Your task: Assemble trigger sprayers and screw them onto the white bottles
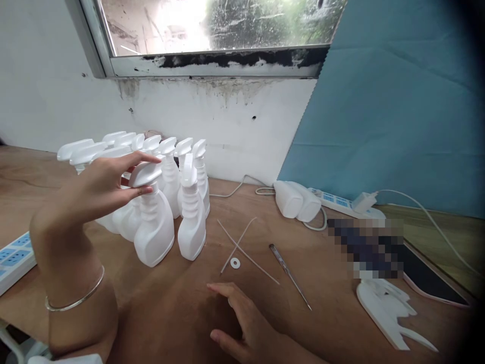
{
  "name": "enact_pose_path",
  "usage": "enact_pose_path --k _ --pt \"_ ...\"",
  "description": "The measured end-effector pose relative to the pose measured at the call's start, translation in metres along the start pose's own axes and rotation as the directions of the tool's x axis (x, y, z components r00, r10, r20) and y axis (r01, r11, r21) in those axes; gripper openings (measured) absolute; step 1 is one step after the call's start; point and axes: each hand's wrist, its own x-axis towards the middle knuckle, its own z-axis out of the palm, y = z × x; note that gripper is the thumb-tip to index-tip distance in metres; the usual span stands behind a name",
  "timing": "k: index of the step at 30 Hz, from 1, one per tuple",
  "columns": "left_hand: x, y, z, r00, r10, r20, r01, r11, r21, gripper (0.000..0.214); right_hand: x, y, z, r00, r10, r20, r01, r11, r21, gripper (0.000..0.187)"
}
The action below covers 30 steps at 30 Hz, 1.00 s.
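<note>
My left hand point(113, 187) grips the head of a white spray bottle point(154, 232), thumb and fingers closed around it. That bottle stands upright on the wooden table, at the front of a group of similar bottles. Just right of it is another white spray bottle point(192, 222). My right hand point(242, 323) hovers low over the table with thumb and fingers apart, holding nothing. Beyond its fingertips are two thin crossed tubes point(237, 245) and a small white washer point(235, 263). A screwdriver point(290, 275) lies to the right of them.
Two white bottles point(290, 202) lie on their sides by a power strip point(333, 201) with a plugged-in charger. White plastic pieces point(382, 308) and a dark phone point(435, 275) are at the right. Another power strip point(15, 258) sits at the left edge.
</note>
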Motion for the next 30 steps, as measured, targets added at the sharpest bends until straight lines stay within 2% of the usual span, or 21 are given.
enact_pose_path --k 2,4,6,9,12,16,19,22,26,28,30 --pt "0.003 -0.001 0.002 0.998 -0.043 0.054 0.037 0.993 0.11 0.039 0.0 0.0 0.001 1.0 0.0 0.0 0.0 1.0 -0.012 0.055" --pt "0.007 -0.006 0.005 0.996 -0.067 0.053 0.06 0.989 0.136 0.037 0.001 0.0 0.001 1.0 -0.017 -0.005 0.017 1.0 -0.026 0.054" --pt "0.011 -0.012 0.01 0.997 -0.078 -0.003 0.078 0.987 0.137 0.033 0.001 0.0 0.001 0.999 -0.04 -0.011 0.039 0.998 -0.044 0.053" --pt "0.014 -0.019 0.018 0.997 -0.023 -0.075 0.033 0.99 0.139 0.028 0.001 0.001 0.002 0.997 -0.068 -0.033 0.065 0.994 -0.085 0.052" --pt "0.014 -0.017 0.023 0.994 0.001 -0.107 0.015 0.988 0.151 0.026 0.001 0.004 0.004 0.996 -0.074 -0.051 0.064 0.984 -0.164 0.048" --pt "0.016 -0.007 0.03 0.988 -0.066 -0.14 0.089 0.982 0.166 0.033 0.001 0.006 0.008 0.997 -0.021 -0.07 -0.002 0.946 -0.324 0.043" --pt "0.02 -0.004 0.032 0.969 -0.073 -0.237 0.129 0.964 0.231 0.039 0.0 0.007 0.01 0.998 0.003 -0.066 -0.031 0.906 -0.422 0.041" --pt "0.02 0.0 0.029 0.951 0.046 -0.305 0.057 0.945 0.321 0.043 -0.002 0.007 0.013 0.995 -0.042 -0.092 -0.009 0.869 -0.495 0.038" --pt "0.012 0.021 0.025 0.874 0.151 -0.462 -0.001 0.951 0.309 0.037 -0.003 0.011 0.015 0.983 -0.122 -0.136 0.019 0.812 -0.584 0.035" --pt "0.006 0.038 0.025 0.842 0.206 -0.499 -0.082 0.962 0.259 0.033 -0.003 0.013 0.014 0.974 -0.143 -0.174 0.004 0.784 -0.621 0.033" --pt "0.002 0.057 0.029 0.829 0.297 -0.475 -0.23 0.953 0.195 0.028 -0.002 0.016 0.011 0.962 -0.163 -0.218 -0.02 0.754 -0.656 0.032"
